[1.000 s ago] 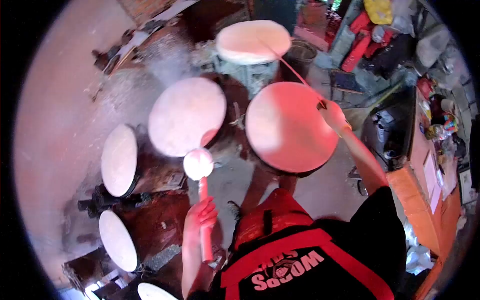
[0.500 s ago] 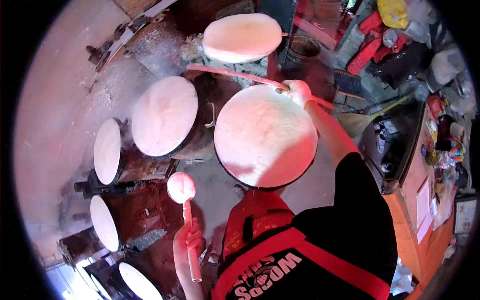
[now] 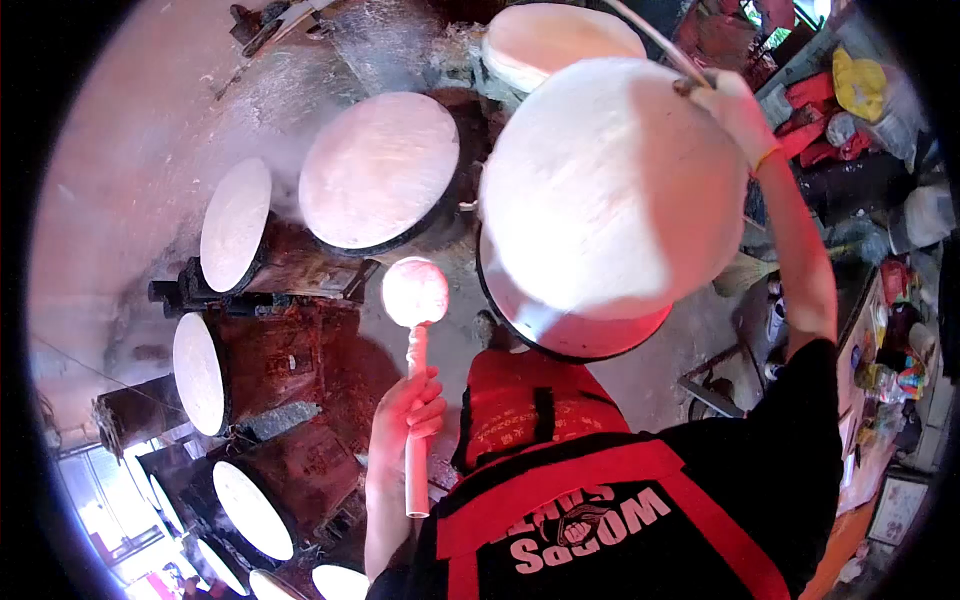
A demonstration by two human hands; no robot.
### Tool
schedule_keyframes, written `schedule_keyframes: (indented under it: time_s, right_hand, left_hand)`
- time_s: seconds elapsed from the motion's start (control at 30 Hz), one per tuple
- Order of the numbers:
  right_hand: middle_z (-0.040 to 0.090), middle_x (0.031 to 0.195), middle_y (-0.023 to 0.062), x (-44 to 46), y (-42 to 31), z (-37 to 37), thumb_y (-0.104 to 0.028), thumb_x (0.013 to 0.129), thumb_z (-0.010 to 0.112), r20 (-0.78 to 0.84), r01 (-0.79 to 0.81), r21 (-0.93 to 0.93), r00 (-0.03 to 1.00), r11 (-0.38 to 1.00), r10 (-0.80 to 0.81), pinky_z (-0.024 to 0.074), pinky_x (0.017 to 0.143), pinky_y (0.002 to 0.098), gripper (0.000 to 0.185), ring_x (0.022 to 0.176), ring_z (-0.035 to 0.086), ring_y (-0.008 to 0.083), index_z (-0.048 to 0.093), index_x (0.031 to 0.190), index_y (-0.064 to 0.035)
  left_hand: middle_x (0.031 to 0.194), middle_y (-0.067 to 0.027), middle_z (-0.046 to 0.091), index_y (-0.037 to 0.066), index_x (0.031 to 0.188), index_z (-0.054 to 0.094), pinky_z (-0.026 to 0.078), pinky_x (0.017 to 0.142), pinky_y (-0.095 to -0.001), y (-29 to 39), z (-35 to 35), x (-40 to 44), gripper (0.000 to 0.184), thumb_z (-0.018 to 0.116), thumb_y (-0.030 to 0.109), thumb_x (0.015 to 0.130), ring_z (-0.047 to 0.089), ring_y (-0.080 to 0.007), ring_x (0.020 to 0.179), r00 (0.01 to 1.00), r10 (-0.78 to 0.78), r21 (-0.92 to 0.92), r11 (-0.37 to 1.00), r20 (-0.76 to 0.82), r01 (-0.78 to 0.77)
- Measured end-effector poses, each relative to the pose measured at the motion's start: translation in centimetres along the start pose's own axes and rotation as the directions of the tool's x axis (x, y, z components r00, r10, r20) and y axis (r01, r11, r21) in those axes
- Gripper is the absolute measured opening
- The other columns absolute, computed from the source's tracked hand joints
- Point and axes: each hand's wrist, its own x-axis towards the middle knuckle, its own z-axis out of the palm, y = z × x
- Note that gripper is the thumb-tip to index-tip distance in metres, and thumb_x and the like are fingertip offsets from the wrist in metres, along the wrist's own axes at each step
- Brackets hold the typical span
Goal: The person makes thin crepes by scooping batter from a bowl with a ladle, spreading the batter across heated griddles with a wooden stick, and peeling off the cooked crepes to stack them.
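Note:
My left hand (image 3: pixel 407 412) is wrapped round the pale handle of a round-headed ladle (image 3: pixel 415 292), held upright with its head up. At the upper right, my right hand (image 3: pixel 728 108) is closed on a thin stick (image 3: pixel 655 38). Just below that hand, a large, thin white round sheet (image 3: pixel 610 185) appears raised above a dark-rimmed round griddle (image 3: pixel 575 328) and covers most of it. How the sheet's edge meets the stick or my fingers is unclear.
Behind the sheet lies a thick pale round stack (image 3: pixel 560 42). To the left, another round griddle (image 3: pixel 380 170) steams, with several more (image 3: pixel 235 225) curving down the left side. A cluttered counter (image 3: pixel 858 440) stands at the right, near a broom (image 3: pixel 742 274).
The white sheet has come up off the griddle in front of me. My right hand has moved up and right with the stick. The ladle has risen, and the view has shifted.

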Motion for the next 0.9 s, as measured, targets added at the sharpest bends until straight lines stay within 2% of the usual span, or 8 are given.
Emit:
schedule_keyframes:
  time_s: [0.03,0.17,0.23,0.43,0.47,0.5,0.77,0.9]
  right_hand:
    - [0.059,0.068,-0.0016,1.6,0.4,-0.7,-0.028,0.081,0.066,-0.017,-0.013,0.099,1.000,0.995,0.014,0.0415,0.058,0.0288,0.035,0.063,0.050,0.0076,0.066,0.101,0.0011]
    - [0.066,0.087,0.0148,6.4,-6.0,-5.2,-0.034,0.082,0.059,-0.284,-0.077,-0.536,0.954,0.840,-0.093,0.0479,0.071,0.0386,0.036,0.078,0.062,0.0342,0.064,0.106,-0.0079]
    - [0.063,0.093,0.0172,10.4,-3.9,-6.4,-0.032,0.082,0.057,-0.353,0.131,-0.734,0.765,0.666,-0.539,0.0470,0.073,0.0381,0.033,0.085,0.061,0.0339,0.064,0.105,-0.0095]
    - [0.065,0.093,0.0109,17.5,-1.5,4.1,-0.016,0.078,0.056,-0.121,0.416,-0.772,0.645,0.480,-0.754,0.0495,0.078,0.0369,0.025,0.091,0.062,0.0285,0.064,0.100,-0.0107]
    - [0.065,0.097,0.0095,17.9,0.1,7.6,-0.013,0.077,0.056,-0.242,0.457,-0.639,0.645,0.619,-0.725,0.0489,0.083,0.0360,0.028,0.095,0.061,0.0272,0.064,0.104,-0.0106]
    - [0.065,0.103,0.0078,18.9,2.7,11.3,-0.014,0.077,0.055,-0.159,0.392,-0.528,0.825,0.753,-0.542,0.0471,0.089,0.0352,0.032,0.102,0.059,0.0248,0.063,0.108,-0.0107]
    - [0.061,0.106,0.0018,15.4,4.2,26.2,-0.021,0.077,0.058,-0.130,0.071,-0.595,0.975,0.800,-0.182,0.0461,0.088,0.0401,0.035,0.103,0.054,0.0256,0.062,0.111,-0.0175]
    - [0.062,0.106,0.0039,14.2,2.7,24.7,-0.022,0.072,0.066,-0.223,0.138,-0.651,0.905,0.746,-0.362,0.0485,0.081,0.0375,0.045,0.099,0.056,0.0285,0.058,0.116,-0.0176]
  left_hand:
    - [0.073,-0.0013,0.039,-0.003,0.109,0.046,0.028,0.036,-0.0164,0.5,0.2,0.6,0.019,0.047,0.011,0.096,0.034,-0.0049,0.049,1.000,-0.013,0.001,1.000,0.013,0.013]
    - [0.071,-0.0011,0.039,-0.002,0.108,0.047,0.028,0.036,-0.0179,3.9,1.6,3.6,0.018,0.047,0.011,0.095,0.034,-0.0053,0.048,0.998,-0.052,0.046,0.998,0.046,0.050]
    - [0.071,-0.0004,0.038,-0.001,0.108,0.047,0.028,0.036,-0.0185,6.1,1.8,5.3,0.018,0.048,0.012,0.095,0.034,-0.0056,0.048,0.992,-0.080,0.064,0.995,0.096,0.074]
    - [0.069,0.0015,0.036,0.001,0.110,0.045,0.027,0.038,-0.0189,13.7,4.8,10.9,0.022,0.050,0.015,0.094,0.032,-0.0061,0.048,0.996,-0.075,0.253,0.966,0.043,0.062]
    - [0.069,0.0023,0.035,0.002,0.111,0.044,0.026,0.039,-0.0186,14.5,5.5,11.4,0.023,0.051,0.016,0.094,0.031,-0.0054,0.048,0.997,-0.075,0.212,0.975,0.019,0.070]
    - [0.069,0.0025,0.036,0.002,0.111,0.044,0.026,0.039,-0.0185,15.5,5.8,12.1,0.023,0.051,0.016,0.094,0.031,-0.0051,0.048,0.998,-0.060,0.248,0.967,0.002,0.058]
    - [0.070,0.0008,0.037,0.002,0.114,0.043,0.024,0.040,-0.0177,19.9,6.4,15.2,0.023,0.048,0.012,0.093,0.031,-0.0041,0.048,0.997,0.032,0.354,0.935,-0.071,-0.005]
    - [0.070,0.0004,0.037,0.001,0.113,0.045,0.025,0.040,-0.0184,19.4,6.1,14.4,0.022,0.047,0.010,0.093,0.032,-0.0049,0.048,0.998,0.050,0.336,0.941,-0.038,-0.034]
